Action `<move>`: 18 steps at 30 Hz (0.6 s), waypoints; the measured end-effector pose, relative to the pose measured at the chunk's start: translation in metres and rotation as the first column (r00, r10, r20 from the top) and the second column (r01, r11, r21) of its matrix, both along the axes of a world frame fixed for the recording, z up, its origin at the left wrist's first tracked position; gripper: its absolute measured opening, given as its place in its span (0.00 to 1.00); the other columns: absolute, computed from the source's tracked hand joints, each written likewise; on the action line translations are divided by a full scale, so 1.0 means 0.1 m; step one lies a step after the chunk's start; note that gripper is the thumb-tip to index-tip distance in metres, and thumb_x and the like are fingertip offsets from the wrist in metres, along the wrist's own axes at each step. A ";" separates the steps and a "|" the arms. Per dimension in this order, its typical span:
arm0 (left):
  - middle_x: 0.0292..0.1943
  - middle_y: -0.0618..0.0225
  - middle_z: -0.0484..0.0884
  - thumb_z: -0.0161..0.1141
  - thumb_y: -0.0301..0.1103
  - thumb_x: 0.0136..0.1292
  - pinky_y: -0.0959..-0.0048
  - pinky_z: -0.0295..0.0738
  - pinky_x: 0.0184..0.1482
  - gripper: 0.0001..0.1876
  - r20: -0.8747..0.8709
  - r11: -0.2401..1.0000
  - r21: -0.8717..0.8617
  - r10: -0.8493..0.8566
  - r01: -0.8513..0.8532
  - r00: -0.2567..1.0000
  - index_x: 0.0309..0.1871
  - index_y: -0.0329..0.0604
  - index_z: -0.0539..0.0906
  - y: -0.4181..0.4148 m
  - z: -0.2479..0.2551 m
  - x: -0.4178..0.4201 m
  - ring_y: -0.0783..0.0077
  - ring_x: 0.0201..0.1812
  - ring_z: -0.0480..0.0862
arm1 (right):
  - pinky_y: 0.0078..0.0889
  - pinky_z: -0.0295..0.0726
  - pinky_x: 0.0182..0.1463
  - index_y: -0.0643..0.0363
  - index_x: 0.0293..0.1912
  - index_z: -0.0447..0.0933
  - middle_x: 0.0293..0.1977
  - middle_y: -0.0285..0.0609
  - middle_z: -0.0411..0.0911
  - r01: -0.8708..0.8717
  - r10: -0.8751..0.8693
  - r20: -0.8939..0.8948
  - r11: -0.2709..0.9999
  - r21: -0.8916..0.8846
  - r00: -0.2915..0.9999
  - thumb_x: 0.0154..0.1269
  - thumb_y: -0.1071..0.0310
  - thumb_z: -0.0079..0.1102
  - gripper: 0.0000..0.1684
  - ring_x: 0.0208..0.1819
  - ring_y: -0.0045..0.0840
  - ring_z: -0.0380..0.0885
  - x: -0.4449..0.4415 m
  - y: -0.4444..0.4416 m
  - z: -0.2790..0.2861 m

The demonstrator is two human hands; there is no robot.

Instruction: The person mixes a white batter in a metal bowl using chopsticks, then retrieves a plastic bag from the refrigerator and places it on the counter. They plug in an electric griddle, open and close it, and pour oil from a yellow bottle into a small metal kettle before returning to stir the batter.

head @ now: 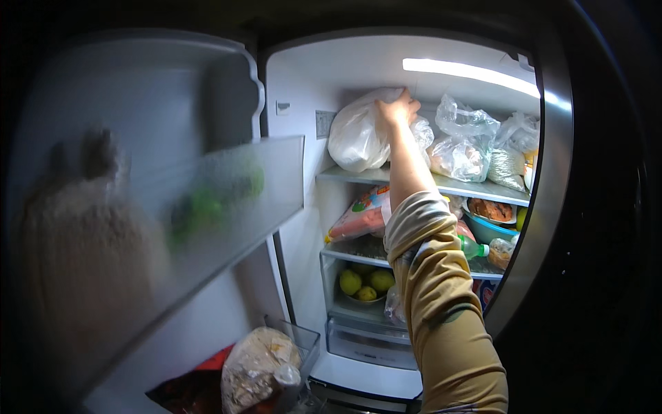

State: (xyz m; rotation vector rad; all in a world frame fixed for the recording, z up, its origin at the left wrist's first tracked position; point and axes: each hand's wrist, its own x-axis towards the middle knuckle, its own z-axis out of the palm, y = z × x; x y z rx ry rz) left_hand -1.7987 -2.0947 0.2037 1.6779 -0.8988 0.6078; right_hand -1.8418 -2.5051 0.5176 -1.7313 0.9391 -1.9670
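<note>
My right hand [398, 109] reaches into a lit refrigerator and grips the upper part of a bulging white plastic bag [357, 135]. That bag rests on the top glass shelf [362, 176], at its left end. My fingers partly hide how they close on the plastic. To the right on this shelf stand a knotted clear plastic bag [463, 147] and a clear bag of pale grains [507, 168]. My left hand is out of view.
The opened door on the left has a clear door bin [248, 181] and a filled plastic bag [261, 362] lower down. Below the top shelf are a pink food package [362, 215], a blue bowl [489, 228], a green bottle [471, 248], green fruits [381, 280] and a drawer [370, 341].
</note>
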 end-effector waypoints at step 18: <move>0.47 0.56 0.71 0.54 0.40 0.62 0.61 0.64 0.55 0.20 -0.080 0.996 -0.070 0.050 -0.056 0.996 0.51 0.35 0.69 0.53 -0.73 -0.89 0.57 0.51 0.70 | 0.51 0.59 0.59 0.67 0.49 0.68 0.47 0.58 0.65 0.041 0.078 0.531 0.977 -0.208 0.844 0.48 0.69 0.55 0.25 0.51 0.52 0.63 -0.36 0.79 -0.47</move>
